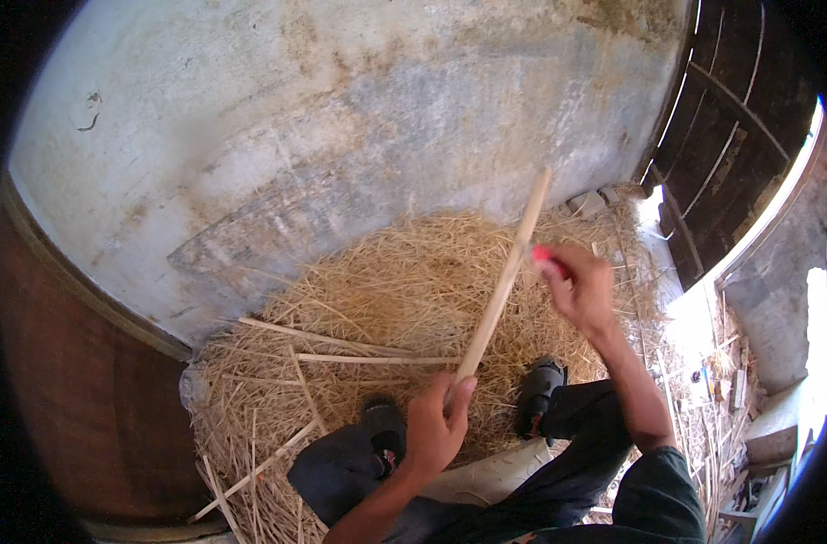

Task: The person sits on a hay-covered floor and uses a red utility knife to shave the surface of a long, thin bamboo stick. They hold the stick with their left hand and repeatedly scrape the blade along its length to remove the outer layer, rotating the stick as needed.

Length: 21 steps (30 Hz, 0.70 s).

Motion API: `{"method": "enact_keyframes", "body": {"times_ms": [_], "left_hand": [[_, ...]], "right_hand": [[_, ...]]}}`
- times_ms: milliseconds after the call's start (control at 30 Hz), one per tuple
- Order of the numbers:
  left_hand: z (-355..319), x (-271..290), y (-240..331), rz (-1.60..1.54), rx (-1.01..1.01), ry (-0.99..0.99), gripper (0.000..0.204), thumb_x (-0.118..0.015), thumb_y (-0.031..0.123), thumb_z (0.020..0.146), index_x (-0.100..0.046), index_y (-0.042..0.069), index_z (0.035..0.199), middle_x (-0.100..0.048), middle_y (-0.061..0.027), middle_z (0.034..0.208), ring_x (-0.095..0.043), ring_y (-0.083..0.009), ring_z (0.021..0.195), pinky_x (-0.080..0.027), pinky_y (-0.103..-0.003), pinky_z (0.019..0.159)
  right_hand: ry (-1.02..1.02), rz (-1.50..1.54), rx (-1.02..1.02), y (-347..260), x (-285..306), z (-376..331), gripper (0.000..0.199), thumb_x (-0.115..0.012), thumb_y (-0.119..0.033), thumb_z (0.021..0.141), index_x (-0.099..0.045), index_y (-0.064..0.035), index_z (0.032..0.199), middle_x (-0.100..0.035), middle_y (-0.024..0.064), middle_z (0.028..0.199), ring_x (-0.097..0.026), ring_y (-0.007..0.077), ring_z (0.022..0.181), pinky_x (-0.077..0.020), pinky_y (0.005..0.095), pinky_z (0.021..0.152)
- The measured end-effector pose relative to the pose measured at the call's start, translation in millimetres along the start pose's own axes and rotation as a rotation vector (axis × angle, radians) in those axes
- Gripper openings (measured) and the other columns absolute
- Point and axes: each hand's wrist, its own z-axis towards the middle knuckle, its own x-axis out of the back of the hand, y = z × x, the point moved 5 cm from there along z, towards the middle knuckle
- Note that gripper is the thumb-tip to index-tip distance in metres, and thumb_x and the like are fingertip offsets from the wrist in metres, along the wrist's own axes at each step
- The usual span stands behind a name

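Observation:
My left hand (pixel 439 424) is closed round the lower end of a long, pale wooden stick (pixel 501 295), which slants up and away to the right. In my right hand (pixel 584 288) is a red-handled knife (pixel 545 256), gripped by its handle. The knife's short grey blade meets the stick in its upper half, and most of the blade is hard to make out. Both hands are above the floor, between and ahead of my knees.
Straw-like shavings (pixel 386 272) cover the floor, with several thin wooden strips (pixel 377 359) lying on them at the left. A stained wall (pixel 359 118) rises ahead. A brown panel (pixel 87 363) stands left, a dark plank door (pixel 739 127) right. My shoes (pixel 542 385) rest among the shavings.

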Motion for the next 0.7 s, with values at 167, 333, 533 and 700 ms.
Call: {"method": "enact_keyframes", "body": {"times_ms": [167, 333, 533, 700], "left_hand": [[-14.5, -5.7, -11.4, -0.028, 0.069, -0.093, 0.031, -0.066, 0.031, 0.107, -0.065, 0.002, 0.097, -0.055, -0.0145, 0.058, -0.056, -0.0255, 0.045, -0.041, -0.04, 0.047], [-28.8, -8.1, -18.4, -0.047, 0.118, -0.208, 0.03, -0.066, 0.031, 0.107, -0.065, 0.003, 0.097, -0.054, -0.0148, 0.057, -0.056, -0.0277, 0.045, -0.041, -0.041, 0.048], [-25.3, -6.3, -23.3, -0.029, 0.109, -0.191, 0.03, -0.066, 0.031, 0.107, -0.067, 0.001, 0.101, -0.055, -0.0146, 0.058, -0.056, -0.0262, 0.046, -0.042, -0.041, 0.049], [-5.4, 4.2, -28.6, -0.072, 0.134, -0.144, 0.03, -0.066, 0.031, 0.107, -0.068, 0.001, 0.102, -0.057, -0.0098, 0.06, -0.055, -0.0187, 0.051, -0.043, -0.037, 0.052]], "right_hand": [[0.094, -0.097, -0.085, 32.6, 18.5, 12.9, 0.02, -0.077, -0.024, 0.096, -0.08, -0.0066, 0.106, -0.077, 0.0137, 0.086, -0.072, 0.0255, 0.068, -0.0562, 0.0356, 0.065], [0.174, -0.204, -0.321, 91.3, 37.5, 27.3, 0.029, -0.073, -0.032, 0.1, -0.08, -0.0066, 0.11, -0.076, 0.0166, 0.084, -0.074, 0.0294, 0.07, -0.056, 0.0384, 0.066], [-0.457, -0.454, -0.438, 146.4, 5.5, -0.8, 0.045, -0.069, -0.05, 0.098, -0.08, -0.0096, 0.113, -0.078, 0.0195, 0.095, -0.075, 0.0376, 0.092, -0.0581, 0.0467, 0.083], [-1.125, -0.33, -0.312, 167.3, -41.5, -52.6, 0.049, -0.07, -0.055, 0.095, -0.079, -0.0104, 0.114, -0.076, 0.0211, 0.107, -0.073, 0.0394, 0.105, -0.0565, 0.0489, 0.092]]}}
